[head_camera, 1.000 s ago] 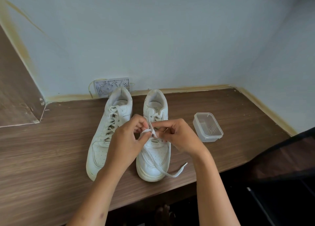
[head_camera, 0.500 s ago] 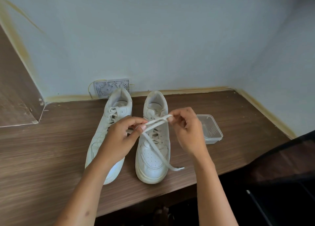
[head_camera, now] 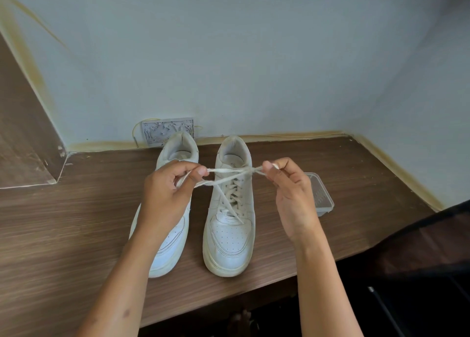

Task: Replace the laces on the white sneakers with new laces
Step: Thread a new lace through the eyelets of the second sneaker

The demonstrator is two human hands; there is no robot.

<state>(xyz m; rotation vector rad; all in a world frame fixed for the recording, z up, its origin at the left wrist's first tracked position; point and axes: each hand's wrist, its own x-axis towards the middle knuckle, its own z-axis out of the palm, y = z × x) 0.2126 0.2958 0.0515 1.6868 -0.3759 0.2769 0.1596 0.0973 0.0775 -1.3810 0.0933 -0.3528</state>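
Two white sneakers stand side by side on the wooden desk (head_camera: 63, 235), toes toward me. The right sneaker (head_camera: 230, 237) is laced, and its white lace (head_camera: 229, 177) is stretched out sideways above the tongue. My left hand (head_camera: 165, 196) pinches one end of that lace above the left sneaker (head_camera: 169, 247) and hides much of that shoe. My right hand (head_camera: 292, 191) pinches the other end to the right of the shoe. A loose strand of the lace trails down over the eyelets toward the toe.
A clear plastic container (head_camera: 321, 196) sits on the desk just right of my right hand. A grey wall plate (head_camera: 162, 130) is behind the shoes. The desk's front edge runs just below the toes, with dark space under it.
My hands have moved apart, drawing the lace out taut across the right sneaker. The loose end that hung over the desk's front edge has been pulled up onto the shoe.
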